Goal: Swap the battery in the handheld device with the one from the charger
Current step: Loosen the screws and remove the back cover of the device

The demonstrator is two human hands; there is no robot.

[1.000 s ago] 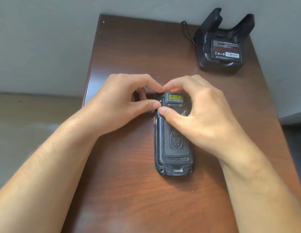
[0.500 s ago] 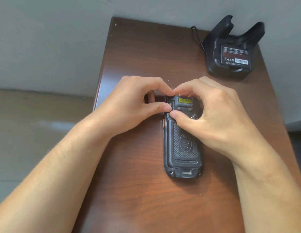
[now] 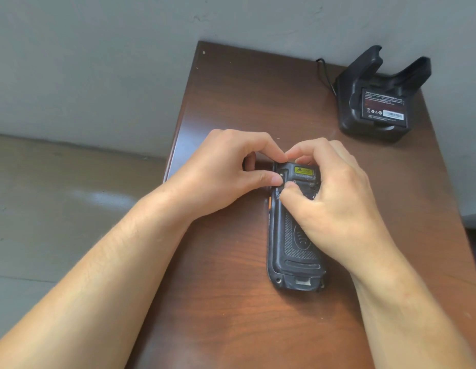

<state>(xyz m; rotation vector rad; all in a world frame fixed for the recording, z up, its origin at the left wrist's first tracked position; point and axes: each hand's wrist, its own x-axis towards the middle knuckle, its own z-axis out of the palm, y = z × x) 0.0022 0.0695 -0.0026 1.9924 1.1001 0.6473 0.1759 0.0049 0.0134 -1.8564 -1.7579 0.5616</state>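
STEP: open rear cover | device (image 3: 294, 246) face-down on worktop (image 3: 231, 102) | L hand (image 3: 226, 171) + R hand (image 3: 330, 198) pinch its top end | spare batt (image 3: 383, 105) in charger (image 3: 369, 129), far R | TIP: steady body w/ L, pry evenly at latch, don't force.

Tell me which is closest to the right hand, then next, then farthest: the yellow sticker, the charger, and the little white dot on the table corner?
From the right hand:
1. Yellow sticker, on the handheld device's top end, right by the fingertips.
2. Charger, at the table's far right, battery inside.
3. White dot, at the far left corner.
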